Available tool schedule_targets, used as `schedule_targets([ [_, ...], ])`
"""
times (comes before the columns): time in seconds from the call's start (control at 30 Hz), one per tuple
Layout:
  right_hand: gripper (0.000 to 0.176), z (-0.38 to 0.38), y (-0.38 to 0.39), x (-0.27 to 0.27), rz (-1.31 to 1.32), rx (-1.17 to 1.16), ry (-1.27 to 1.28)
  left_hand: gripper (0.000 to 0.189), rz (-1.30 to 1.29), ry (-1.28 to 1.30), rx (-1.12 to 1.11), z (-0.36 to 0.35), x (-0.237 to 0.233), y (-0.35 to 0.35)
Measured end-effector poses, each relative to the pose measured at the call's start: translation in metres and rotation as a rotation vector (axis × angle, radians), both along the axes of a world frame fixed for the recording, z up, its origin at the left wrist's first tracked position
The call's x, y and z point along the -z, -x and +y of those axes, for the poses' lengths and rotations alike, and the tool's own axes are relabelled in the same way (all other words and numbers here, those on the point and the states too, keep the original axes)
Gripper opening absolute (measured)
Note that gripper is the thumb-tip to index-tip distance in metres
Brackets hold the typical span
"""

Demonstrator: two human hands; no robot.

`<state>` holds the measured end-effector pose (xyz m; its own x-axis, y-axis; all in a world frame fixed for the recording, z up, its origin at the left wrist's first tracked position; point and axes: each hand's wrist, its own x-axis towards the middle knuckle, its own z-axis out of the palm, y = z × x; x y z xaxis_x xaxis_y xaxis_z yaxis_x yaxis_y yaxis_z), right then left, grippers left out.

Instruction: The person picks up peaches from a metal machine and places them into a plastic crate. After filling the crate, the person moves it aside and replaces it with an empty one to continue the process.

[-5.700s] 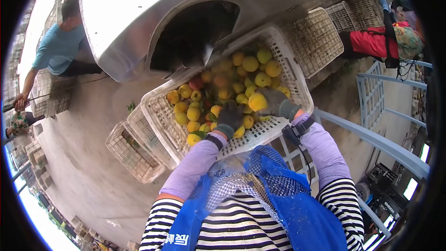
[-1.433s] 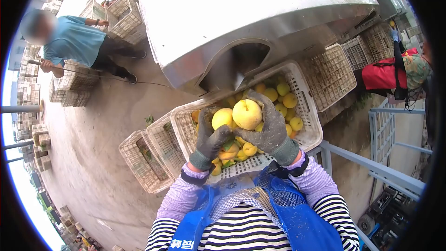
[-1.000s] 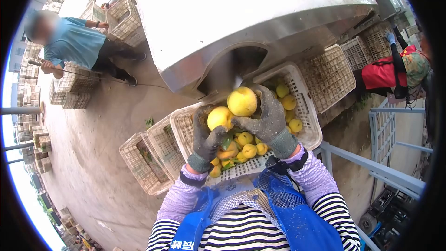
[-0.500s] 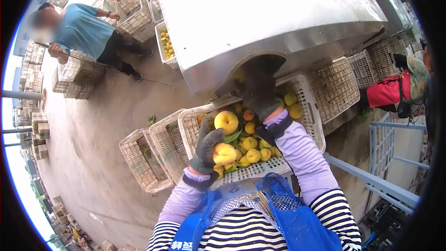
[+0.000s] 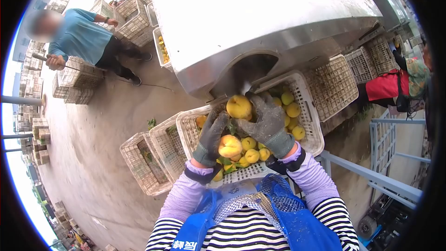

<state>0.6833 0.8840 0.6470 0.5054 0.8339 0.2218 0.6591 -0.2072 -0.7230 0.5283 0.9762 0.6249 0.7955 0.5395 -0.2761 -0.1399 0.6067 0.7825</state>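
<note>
My left hand (image 5: 210,138), in a dark grey glove, curls around a yellow peach (image 5: 230,146) with a pinkish blush. Close to its fingertips, a larger yellow peach (image 5: 239,106) sits between my two hands. My right hand (image 5: 268,123), gloved too, bends its fingers around the right side of that upper peach; its fingertips are partly hidden. Both hands are over a white plastic crate (image 5: 188,123) that holds several peaches (image 5: 252,155) and some green leaves. Just beyond them is the dark round opening (image 5: 246,72) of a metal machine.
The pale metal machine (image 5: 278,14) fills the far side. Plastic crates (image 5: 144,162) stand left, and another crate (image 5: 334,83) right. A person in a blue shirt (image 5: 83,32) holds a thin rod at upper left. A blue metal frame (image 5: 371,174) is at right.
My right hand has come back from the machine's opening to the upper peach, close to my left hand. My left hand has moved slightly right and up with its peach.
</note>
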Motion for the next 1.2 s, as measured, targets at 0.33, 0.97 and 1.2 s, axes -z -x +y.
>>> schedule_targets([
  [0.33,0.065,0.077,-0.027,0.031,-0.203,0.108,0.022,0.043,-0.014,0.105,-0.223,-0.001,0.043,0.013],
  [0.97,0.070,-0.038,0.033,0.008,-0.195,0.043,-0.018,0.045,0.219,-0.395,0.017,-0.026,0.030,-0.003],
  [1.2,0.048,0.033,-0.016,0.040,-0.347,0.074,-0.075,0.045,0.239,-0.069,-0.134,-0.020,0.046,0.003],
])
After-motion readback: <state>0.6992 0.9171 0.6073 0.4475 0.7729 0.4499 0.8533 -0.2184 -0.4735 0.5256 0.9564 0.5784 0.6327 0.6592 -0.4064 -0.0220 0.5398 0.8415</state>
